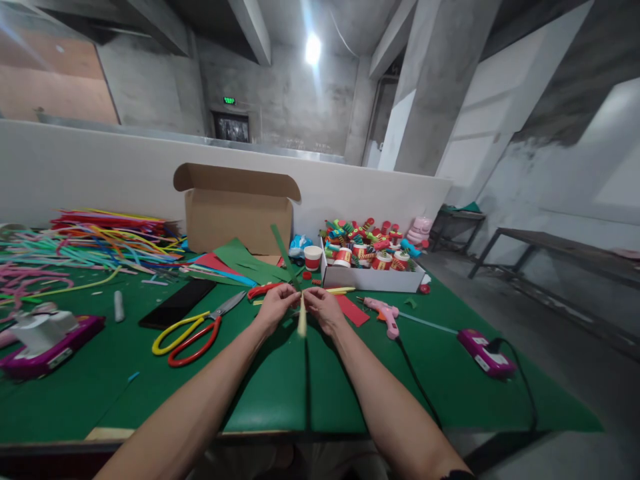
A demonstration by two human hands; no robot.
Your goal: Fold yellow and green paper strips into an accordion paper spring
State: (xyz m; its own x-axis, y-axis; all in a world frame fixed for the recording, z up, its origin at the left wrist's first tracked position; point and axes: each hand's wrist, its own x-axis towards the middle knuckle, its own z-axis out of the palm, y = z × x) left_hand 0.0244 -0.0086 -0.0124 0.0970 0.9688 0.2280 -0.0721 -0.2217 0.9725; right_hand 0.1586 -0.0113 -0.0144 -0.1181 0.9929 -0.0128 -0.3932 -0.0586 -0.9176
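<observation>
My left hand (277, 308) and my right hand (323, 309) meet over the middle of the table, fingertips pinched close together. Between them is a long green strip (283, 251) that slants up and to the left. A pale yellow strip (302, 323) hangs down from the same spot, slightly blurred. Which fingers hold which strip is partly hidden. Left of my left hand lie scissors (196, 339) with one yellow and one red handle. A red-handled tool (263, 290) rests just behind that hand. Red paper (353, 311) lies beside my right hand.
A pink glue gun (387, 316) lies at right, its cord running to a purple power strip (485, 353). Behind stands a white box (373, 280) of colourful crafts, beside a paper cup (313, 257). A phone (177, 303), pipe cleaners (107, 230) and an open cardboard box (240, 220) are left.
</observation>
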